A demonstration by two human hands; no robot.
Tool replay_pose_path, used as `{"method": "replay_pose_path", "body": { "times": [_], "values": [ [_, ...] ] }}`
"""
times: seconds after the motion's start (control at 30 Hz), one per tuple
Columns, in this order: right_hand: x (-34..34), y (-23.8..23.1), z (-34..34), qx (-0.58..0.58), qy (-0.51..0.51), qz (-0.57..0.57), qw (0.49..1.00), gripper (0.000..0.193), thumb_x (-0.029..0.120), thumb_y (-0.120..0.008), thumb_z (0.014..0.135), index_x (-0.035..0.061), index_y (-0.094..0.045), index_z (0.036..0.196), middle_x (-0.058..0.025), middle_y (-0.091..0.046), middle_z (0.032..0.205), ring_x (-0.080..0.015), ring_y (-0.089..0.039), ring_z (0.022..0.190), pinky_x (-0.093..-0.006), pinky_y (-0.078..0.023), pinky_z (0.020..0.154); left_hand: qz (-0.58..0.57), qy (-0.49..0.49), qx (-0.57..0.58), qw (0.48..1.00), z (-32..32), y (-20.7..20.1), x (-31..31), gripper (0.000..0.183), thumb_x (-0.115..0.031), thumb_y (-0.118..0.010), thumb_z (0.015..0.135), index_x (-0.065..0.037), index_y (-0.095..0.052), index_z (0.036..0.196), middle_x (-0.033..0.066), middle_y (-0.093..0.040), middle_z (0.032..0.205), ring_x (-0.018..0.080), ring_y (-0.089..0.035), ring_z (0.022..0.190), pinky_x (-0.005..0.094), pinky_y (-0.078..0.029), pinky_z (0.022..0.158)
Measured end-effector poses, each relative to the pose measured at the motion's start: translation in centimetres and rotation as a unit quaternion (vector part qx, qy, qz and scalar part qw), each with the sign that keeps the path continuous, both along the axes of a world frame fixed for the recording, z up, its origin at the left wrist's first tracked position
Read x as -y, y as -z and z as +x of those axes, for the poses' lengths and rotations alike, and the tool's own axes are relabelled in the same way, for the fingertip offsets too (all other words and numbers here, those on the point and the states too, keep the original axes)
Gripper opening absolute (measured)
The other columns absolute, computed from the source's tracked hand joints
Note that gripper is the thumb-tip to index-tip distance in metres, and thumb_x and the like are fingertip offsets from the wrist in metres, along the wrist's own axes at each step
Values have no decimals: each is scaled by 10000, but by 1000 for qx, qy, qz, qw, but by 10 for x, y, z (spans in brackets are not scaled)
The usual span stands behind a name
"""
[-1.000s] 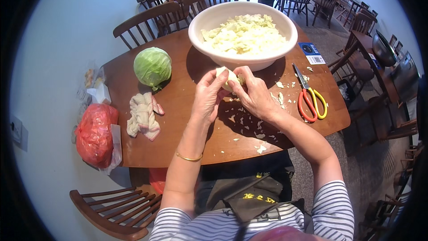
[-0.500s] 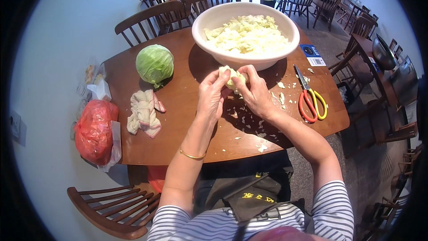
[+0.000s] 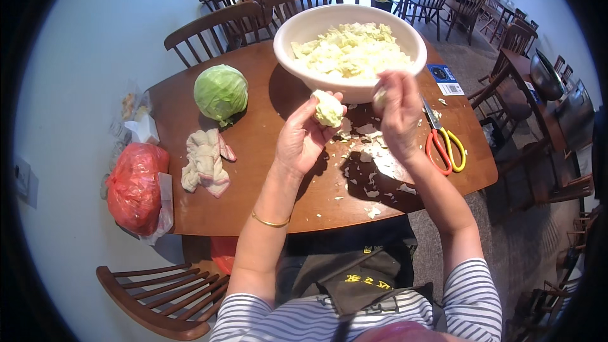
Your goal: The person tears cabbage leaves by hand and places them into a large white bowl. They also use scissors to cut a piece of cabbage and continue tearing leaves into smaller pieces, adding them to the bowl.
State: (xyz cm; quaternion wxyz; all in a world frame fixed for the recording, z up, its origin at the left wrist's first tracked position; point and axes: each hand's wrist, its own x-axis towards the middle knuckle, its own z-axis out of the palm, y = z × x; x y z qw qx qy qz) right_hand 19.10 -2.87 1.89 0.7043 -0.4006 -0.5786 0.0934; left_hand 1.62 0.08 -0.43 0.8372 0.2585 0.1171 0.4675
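Observation:
My left hand [image 3: 299, 142] grips a small pale cabbage heart [image 3: 329, 111] above the table, in front of the bowl. Off to its right, my right hand [image 3: 401, 117] is raised near the bowl's front rim, a little smeared by motion. Its fingers curl around a pale torn piece of cabbage [image 3: 380, 96]. The large white bowl [image 3: 288, 57] holds a heap of torn cabbage leaves [image 3: 354, 50]. A whole green cabbage [image 3: 220, 93] sits left of the bowl. Small cabbage scraps [image 3: 372, 212] litter the table below my hands.
Scissors with red and yellow handles [image 3: 441, 142] lie right of my right hand. Pale work gloves [image 3: 206, 163] rest on the left, beside a filled red plastic bag [image 3: 136, 187]. A blue and white card [image 3: 445, 80] lies at the wooden table's [image 3: 266, 206] right edge. Chairs [image 3: 212, 28] stand behind it.
My hands have parted. The right one has moved right and up with a piece of cabbage, while the left one keeps the cabbage heart and has turned more palm-up.

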Motion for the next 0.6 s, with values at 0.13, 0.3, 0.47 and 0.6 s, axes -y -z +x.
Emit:
{"method": "replay_pose_path", "body": {
  "times": [0.13,0.3,0.47,0.6],
  "values": [
    [-31,-43,30,110,130,77,982,192,155,-453,985,15,-584,970,-115,-619,838,-186,-608,717,-293,-487,636,-3,-28,-30,999,5,-4,3,312,-159,-533,955,32,-521,1203,177,-566,1205,275,-594,1066,364,-549,883],
    [-34,-33,33,400,201,58,892,191,172,-592,907,6,-658,974,-185,-646,1006,-302,-631,936,-392,-509,779,37,-57,-49,997,8,-9,8,282,-182,-541,958,-15,-543,1185,88,-616,1078,174,-606,981,327,-536,858],
    [10,-20,-12,331,6,-67,941,331,265,-651,869,1,-580,1054,-159,-645,842,-264,-650,725,-354,-511,627,35,-46,-45,997,6,-3,6,247,-204,-556,957,-35,-540,1136,74,-617,1060,149,-601,970,304,-518,866],
    [8,3,-15,269,-44,-68,960,362,249,-667,854,12,-516,1082,-184,-616,816,-332,-638,746,-394,-500,636,32,-57,-98,993,9,-10,8,276,-266,-585,947,-53,-538,1116,55,-608,1049,122,-594,952,265,-501,821]
  ]
}}
